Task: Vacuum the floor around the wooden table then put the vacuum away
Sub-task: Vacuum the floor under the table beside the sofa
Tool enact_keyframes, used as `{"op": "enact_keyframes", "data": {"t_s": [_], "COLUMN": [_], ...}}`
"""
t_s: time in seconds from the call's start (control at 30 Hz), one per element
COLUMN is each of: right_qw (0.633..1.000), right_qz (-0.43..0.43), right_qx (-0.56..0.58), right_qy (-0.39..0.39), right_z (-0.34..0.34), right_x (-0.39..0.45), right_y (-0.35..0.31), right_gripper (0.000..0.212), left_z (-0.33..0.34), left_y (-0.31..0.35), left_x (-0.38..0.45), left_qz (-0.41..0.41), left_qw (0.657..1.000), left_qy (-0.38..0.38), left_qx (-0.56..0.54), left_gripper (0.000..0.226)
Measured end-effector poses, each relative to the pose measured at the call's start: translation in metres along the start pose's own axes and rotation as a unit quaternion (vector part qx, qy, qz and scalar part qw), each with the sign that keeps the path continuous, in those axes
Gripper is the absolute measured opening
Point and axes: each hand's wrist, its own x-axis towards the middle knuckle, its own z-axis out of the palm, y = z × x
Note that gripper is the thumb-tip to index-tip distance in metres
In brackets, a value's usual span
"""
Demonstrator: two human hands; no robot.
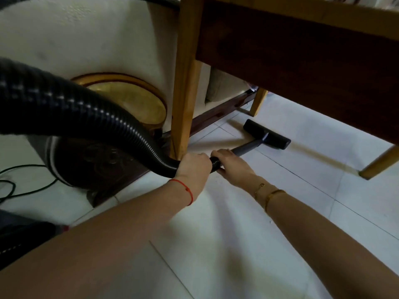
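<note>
The wooden table point(302, 20) fills the upper right, seen from low down, and its near leg point(185, 87) stands just behind my hands. A black ribbed vacuum hose point(71, 108) curves in from the left. My left hand point(193, 167) grips the hose at its end. My right hand point(232, 164) holds the start of the grey wand point(248, 146) right beside it. The black floor head point(266, 133) lies flat on the white tiles under the table.
A white sofa with a dark carved wooden base point(97, 160) and a gold round cushion point(131, 100) stands at the left. A dark cord point(26, 190) trails over the floor at the far left. Other table legs point(258, 102) stand at the back and at the right point(380, 162).
</note>
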Motion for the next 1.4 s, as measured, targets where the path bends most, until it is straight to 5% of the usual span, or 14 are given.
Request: {"op": "enact_keyframes", "data": {"t_s": [0.53, 1.1, 1.4], "right_qw": [0.999, 0.992, 0.991], "right_qz": [0.032, -0.095, -0.087], "right_qx": [-0.005, 0.084, 0.105], "right_qy": [-0.024, 0.021, 0.011], "right_z": [-0.006, 0.005, 0.005], "right_x": [0.031, 0.025, 0.002], "right_y": [0.092, -0.078, -0.161], "right_gripper": [0.02, 0.02, 0.026], "left_z": [0.005, -0.008, -0.024], "left_y": [0.045, -0.064, -0.107], "left_x": [0.087, -0.056, -0.138], "left_qz": [0.006, -0.019, -0.017], "left_qw": [0.998, 0.999, 1.0], "left_qy": [-0.019, -0.024, -0.016], "left_qx": [-0.059, 0.024, 0.02], "left_gripper": [0.025, 0.026, 0.027]}}
